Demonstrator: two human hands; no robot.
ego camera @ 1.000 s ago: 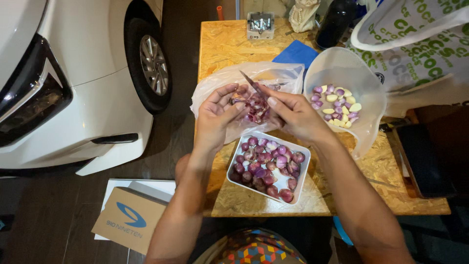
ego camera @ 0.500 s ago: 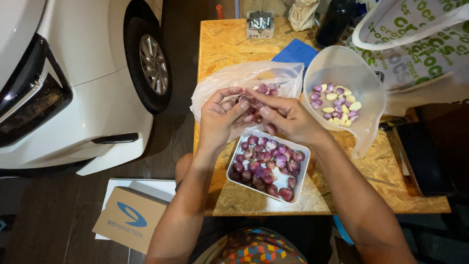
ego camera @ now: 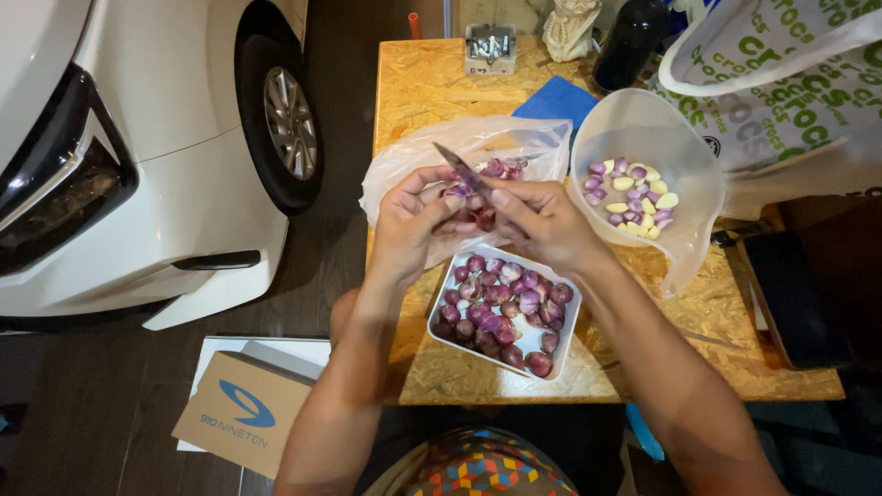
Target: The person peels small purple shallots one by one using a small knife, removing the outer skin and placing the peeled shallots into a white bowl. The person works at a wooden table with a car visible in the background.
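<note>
Hands met over the open plastic bag (ego camera: 514, 147), so peelings dropped in. Left hand (ego camera: 413, 220) pinched a purple shallot (ego camera: 457, 193); right hand (ego camera: 542, 220) was closed on a small knife (ego camera: 457, 165), blade against it. White tray (ego camera: 551, 344) of unpeeled shallots sat just below, peeled ones in the bowl (ego camera: 643, 129) rightward.
</note>
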